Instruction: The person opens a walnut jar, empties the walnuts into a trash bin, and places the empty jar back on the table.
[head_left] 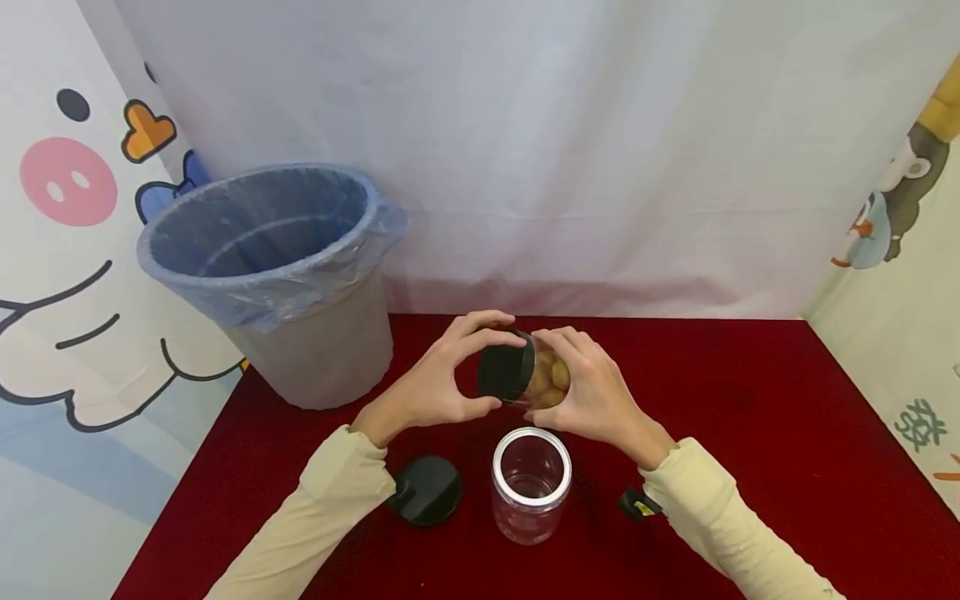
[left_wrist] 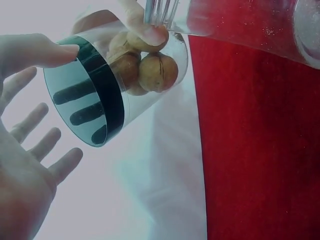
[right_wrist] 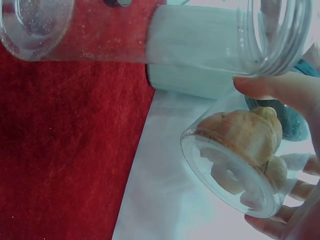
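A small clear jar [head_left: 549, 383] with a black lid [head_left: 501, 372] is held tilted on its side above the table. Inside lie several round brown nuts [left_wrist: 158, 72], one with a dark slit. My right hand [head_left: 592, 385] grips the clear body, thumb on the near side and fingers round the far side. Around the lid my left hand [head_left: 442, 375] makes a wide C; in the left wrist view its thumb is at the lid's rim while the other fingers are spread apart from it. Just below, a lidless clear jar [head_left: 528, 523] stands upright.
A loose black lid [head_left: 427, 492] lies flat left of the lidless jar, beside my left sleeve. At the back left stands a tall bin [head_left: 322, 350] lined with a blue bag. The red table [head_left: 735, 417] meets a white curtain [head_left: 585, 167] behind.
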